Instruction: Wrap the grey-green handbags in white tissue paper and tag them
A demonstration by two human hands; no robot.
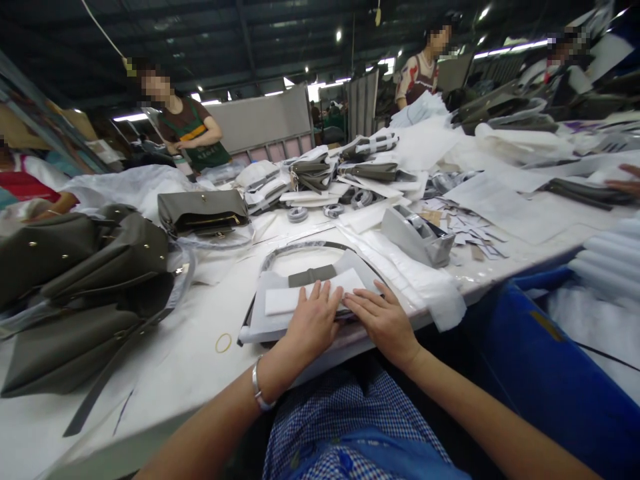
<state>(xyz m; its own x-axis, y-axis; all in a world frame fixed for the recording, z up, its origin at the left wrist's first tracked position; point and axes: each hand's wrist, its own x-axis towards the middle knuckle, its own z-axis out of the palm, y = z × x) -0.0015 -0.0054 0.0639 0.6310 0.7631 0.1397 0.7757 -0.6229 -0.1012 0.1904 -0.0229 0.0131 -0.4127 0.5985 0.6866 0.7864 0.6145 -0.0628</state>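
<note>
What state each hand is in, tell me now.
Left hand: open, palm down, fingers on the white pad.
Right hand: open, palm down, fingers at the pad's right end.

Matt foam-like strip (285, 301), smooth leather-like handbag (200, 205), glossy metal bangle (257, 385).

The left hand (314, 325) lies on a foam pad (281, 301) atop a bag (313, 275), the right hand (384, 323) just beside it; heaped bags (103, 267) lie left of both, a tape dispenser (411, 235) ahead-right, a bin (505, 353) rightward.
</note>
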